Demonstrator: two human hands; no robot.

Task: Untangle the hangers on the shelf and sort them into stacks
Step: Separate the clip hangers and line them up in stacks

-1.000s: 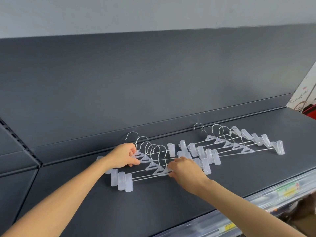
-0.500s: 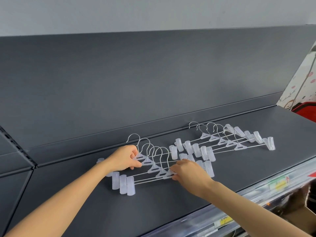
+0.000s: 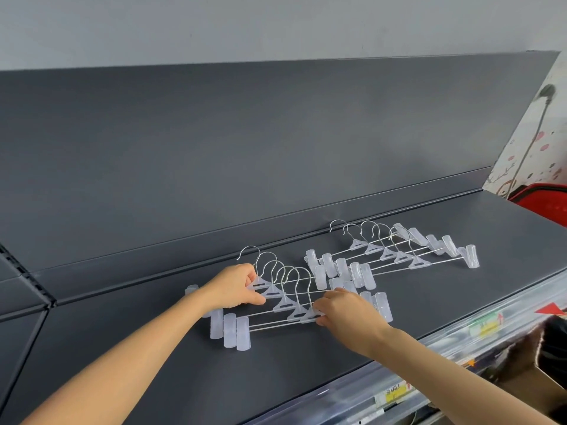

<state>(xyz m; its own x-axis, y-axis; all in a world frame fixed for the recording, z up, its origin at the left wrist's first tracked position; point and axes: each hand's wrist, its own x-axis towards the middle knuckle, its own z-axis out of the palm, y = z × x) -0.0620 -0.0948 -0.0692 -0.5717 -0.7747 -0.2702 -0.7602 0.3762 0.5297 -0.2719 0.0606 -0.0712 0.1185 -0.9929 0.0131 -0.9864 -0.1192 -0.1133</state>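
A fanned stack of translucent plastic clip hangers (image 3: 285, 305) with silver wire hooks lies on the dark grey metal shelf (image 3: 306, 369). The left hand (image 3: 233, 286) pinches its rear hubs with curled fingers and the right hand (image 3: 346, 311) pinches the front hub. A second hanger stack (image 3: 395, 256) lies just beside it.

near stack (image 3: 283, 305): five clip hangers with thin metal hooks and bars and frosted clear plastic clips and centre pieces; they lay flat, overlapped in steps, with the hooks toward the rear of the shelf.
far stack (image 3: 395, 256): five hangers of the same kind, also flat and stepped, to the right and further back; its left clips lay just beside the right clips of the near stack.
shelf (image 3: 138, 357): dark grey and flat; it carried both stacks.
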